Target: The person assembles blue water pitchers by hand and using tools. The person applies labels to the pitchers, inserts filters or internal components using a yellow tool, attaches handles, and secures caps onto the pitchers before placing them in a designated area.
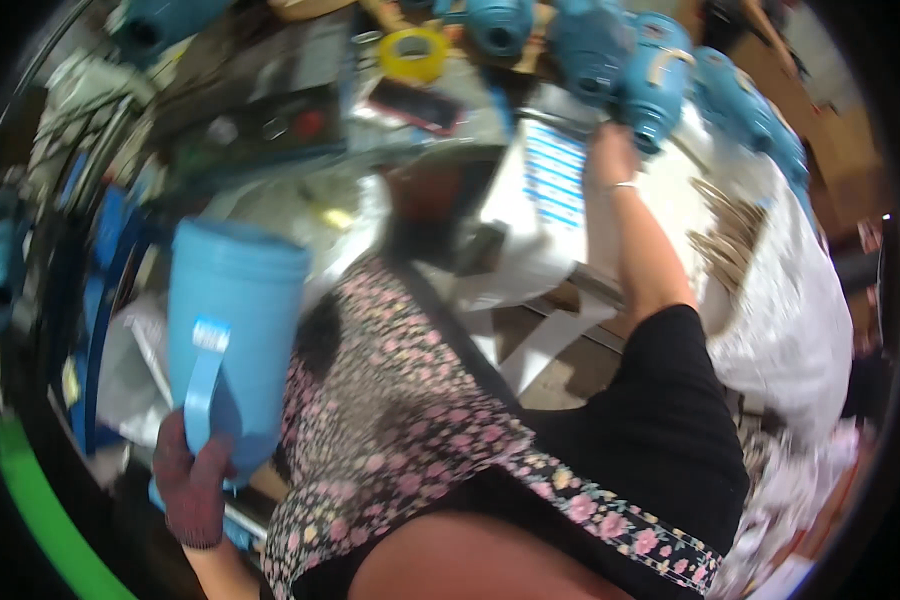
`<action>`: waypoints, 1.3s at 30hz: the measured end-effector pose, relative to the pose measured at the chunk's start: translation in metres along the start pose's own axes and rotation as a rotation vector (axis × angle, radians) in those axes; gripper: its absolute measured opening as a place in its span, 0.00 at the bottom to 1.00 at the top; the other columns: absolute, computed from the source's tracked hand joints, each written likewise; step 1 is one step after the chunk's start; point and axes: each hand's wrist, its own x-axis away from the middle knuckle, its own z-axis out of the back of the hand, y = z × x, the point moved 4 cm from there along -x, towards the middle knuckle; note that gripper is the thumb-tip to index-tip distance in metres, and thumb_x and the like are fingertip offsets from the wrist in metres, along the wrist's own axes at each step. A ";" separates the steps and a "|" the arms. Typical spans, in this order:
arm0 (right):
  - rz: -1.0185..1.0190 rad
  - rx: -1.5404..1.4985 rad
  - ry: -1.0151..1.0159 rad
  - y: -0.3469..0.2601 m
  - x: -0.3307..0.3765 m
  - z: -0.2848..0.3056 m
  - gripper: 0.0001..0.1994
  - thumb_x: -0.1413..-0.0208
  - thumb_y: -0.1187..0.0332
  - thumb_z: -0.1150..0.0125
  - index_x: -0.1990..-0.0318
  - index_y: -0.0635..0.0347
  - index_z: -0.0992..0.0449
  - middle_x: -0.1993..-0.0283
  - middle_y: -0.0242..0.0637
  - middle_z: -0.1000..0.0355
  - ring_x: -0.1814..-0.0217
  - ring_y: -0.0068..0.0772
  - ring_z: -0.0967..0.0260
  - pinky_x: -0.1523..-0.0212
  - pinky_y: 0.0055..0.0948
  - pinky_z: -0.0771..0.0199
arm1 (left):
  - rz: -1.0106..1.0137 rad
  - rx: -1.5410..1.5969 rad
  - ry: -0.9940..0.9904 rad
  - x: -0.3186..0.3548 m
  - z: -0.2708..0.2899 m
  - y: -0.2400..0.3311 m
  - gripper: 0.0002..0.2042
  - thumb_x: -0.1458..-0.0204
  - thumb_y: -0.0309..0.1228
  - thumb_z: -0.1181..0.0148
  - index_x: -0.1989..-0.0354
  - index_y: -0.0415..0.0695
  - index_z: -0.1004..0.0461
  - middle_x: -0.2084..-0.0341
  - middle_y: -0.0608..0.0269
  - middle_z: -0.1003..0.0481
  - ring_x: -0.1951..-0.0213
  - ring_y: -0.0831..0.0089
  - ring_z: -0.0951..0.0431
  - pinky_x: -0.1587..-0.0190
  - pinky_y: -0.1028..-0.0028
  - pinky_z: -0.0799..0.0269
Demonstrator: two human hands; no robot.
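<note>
At the far left, a bright green band (45, 505) runs along the floor side. Next to it, the left hand (192, 480), in a dark purple knit glove, is clamped on a blue jug (250, 310) at its handle (200, 395). The jug is held in front of the person's left side, its wide, banded end farthest from the hand. A small blue-and-white label (212, 334) sits above the handle. To the right is the person's floral apron (390, 400). Beyond it, a yellow tape roll (411, 69) lies near a dark, flat rectangular object (413, 106). Further right is a sheet with blue-and-white rows (558, 175). The bare right hand (615, 155) is just beside it, near a row of blue vessels (660, 75); blur hides its fingers, so I cannot tell whether they are apart or together. A white sack (790, 320) stands at the right.
</note>
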 end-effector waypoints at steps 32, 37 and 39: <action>1.052 0.029 -0.727 -0.343 0.214 -0.238 0.21 0.52 0.66 0.34 0.49 0.57 0.25 0.53 0.43 0.27 0.52 0.40 0.29 0.53 0.33 0.29 | 0.147 0.013 0.786 0.122 0.165 -0.117 0.22 0.55 0.31 0.36 0.50 0.39 0.29 0.59 0.59 0.27 0.57 0.72 0.29 0.55 0.74 0.31; 1.113 -0.406 -0.870 -0.370 0.206 -0.099 0.19 0.52 0.68 0.34 0.51 0.59 0.24 0.57 0.40 0.25 0.58 0.36 0.27 0.58 0.29 0.28 | 0.190 0.144 0.364 0.105 0.170 -0.125 0.24 0.64 0.32 0.32 0.54 0.39 0.26 0.62 0.60 0.25 0.60 0.70 0.26 0.57 0.72 0.30; 1.329 -0.627 -1.125 -0.399 0.242 -0.013 0.18 0.52 0.68 0.33 0.51 0.60 0.24 0.59 0.39 0.25 0.60 0.34 0.26 0.60 0.27 0.27 | 0.103 0.107 0.192 0.078 0.164 -0.131 0.22 0.69 0.32 0.32 0.60 0.39 0.24 0.67 0.61 0.25 0.65 0.71 0.25 0.62 0.72 0.28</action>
